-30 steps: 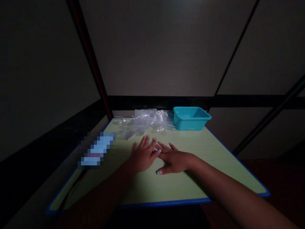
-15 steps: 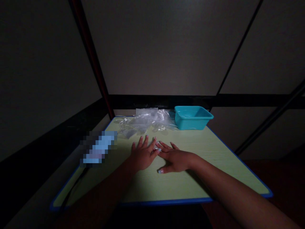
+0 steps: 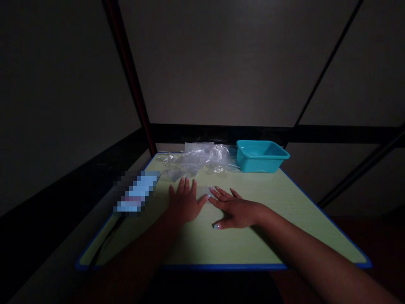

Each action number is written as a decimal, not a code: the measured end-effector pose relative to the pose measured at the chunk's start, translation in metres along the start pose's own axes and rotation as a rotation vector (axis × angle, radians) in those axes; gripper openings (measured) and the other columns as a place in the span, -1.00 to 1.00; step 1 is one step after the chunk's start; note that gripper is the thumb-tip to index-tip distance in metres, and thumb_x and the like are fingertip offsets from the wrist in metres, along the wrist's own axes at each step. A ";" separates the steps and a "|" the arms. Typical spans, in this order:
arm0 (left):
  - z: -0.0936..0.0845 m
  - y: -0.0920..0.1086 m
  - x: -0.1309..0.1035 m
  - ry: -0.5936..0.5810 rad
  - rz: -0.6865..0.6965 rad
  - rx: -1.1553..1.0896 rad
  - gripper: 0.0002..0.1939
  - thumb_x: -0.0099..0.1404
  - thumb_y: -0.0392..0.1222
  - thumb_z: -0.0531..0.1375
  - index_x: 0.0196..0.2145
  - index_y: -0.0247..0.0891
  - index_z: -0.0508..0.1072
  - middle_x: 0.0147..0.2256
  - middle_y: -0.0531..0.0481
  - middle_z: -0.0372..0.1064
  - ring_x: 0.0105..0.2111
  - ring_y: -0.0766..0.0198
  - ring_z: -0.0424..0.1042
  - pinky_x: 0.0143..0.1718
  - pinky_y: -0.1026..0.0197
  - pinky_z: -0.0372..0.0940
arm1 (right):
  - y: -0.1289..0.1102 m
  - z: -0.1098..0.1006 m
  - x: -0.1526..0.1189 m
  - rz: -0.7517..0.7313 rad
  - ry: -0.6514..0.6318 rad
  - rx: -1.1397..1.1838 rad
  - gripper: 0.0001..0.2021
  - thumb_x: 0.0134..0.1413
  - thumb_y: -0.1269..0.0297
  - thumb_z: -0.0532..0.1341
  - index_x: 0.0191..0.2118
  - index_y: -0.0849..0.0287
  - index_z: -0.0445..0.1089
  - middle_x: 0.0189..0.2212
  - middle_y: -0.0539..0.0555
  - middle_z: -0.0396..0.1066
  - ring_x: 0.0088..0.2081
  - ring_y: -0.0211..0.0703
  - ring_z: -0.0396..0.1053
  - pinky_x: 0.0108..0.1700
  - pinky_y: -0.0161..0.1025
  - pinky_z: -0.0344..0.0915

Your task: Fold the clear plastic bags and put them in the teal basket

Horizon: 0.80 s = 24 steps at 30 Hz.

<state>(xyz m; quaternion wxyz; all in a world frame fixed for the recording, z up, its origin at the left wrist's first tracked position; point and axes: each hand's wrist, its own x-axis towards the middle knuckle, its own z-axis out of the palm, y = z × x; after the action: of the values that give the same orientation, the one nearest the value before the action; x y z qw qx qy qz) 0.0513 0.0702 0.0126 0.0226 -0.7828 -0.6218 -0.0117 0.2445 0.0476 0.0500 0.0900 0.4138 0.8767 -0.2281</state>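
My left hand (image 3: 184, 205) lies palm down on the pale yellow-green table (image 3: 221, 249), its fingers spread. Beside it, my right hand (image 3: 236, 211) rests with its fingers stretched out and its thumb apart. A small clear plastic piece (image 3: 204, 191) lies flat between the two hands, partly under the fingertips of each. Beyond my fingertips, crumpled clear plastic bags (image 3: 199, 158) are heaped at the table's far side.
A turquoise basin (image 3: 261, 164) stands at the far right corner, touching the bags. At the left edge lies a pixelated flat object (image 3: 137, 194) with a dark strap hanging near it. Walls rise behind and to the left.
My left hand has moved left, away from my right hand, uncovering more of the clear piece between them. My right hand has hardly moved. The whole view has shifted slightly.
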 end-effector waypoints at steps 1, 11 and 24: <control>0.001 -0.001 0.000 0.025 -0.024 0.016 -0.21 0.31 0.27 -0.25 0.28 -0.38 -0.02 0.27 -0.36 -0.16 0.28 -0.15 -0.26 0.15 -0.36 -0.28 | 0.000 0.000 0.000 0.002 -0.001 0.003 -0.06 0.01 -0.24 0.07 0.33 0.12 -0.40 0.30 0.22 -0.61 0.30 0.10 -0.61 0.18 0.29 -0.55; -0.001 0.001 0.008 0.122 0.174 -0.039 -0.37 0.37 0.14 -0.22 0.28 -0.23 -0.03 0.31 -0.13 -0.25 0.30 0.07 -0.28 0.19 -0.23 -0.18 | 0.007 0.005 0.001 -0.030 0.040 0.051 -0.06 0.00 -0.25 0.07 0.33 0.15 -0.35 0.31 0.25 -0.54 0.30 0.13 -0.58 0.19 0.29 -0.55; 0.001 0.000 0.009 -0.088 0.099 -0.115 -0.29 0.34 0.18 -0.22 0.31 -0.27 -0.20 0.32 -0.22 -0.40 0.31 0.05 -0.37 0.18 -0.29 -0.20 | 0.025 0.011 0.020 -0.058 0.377 0.059 -0.33 0.23 -0.11 -0.17 0.34 0.05 -0.39 0.32 0.14 -0.34 0.32 0.02 -0.33 0.22 0.24 -0.40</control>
<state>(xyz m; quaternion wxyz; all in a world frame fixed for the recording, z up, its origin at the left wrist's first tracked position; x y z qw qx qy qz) 0.0538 0.0794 0.0119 -0.0492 -0.8124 -0.5809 -0.0117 0.2499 0.0699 0.0250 -0.0946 0.4261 0.8826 -0.1746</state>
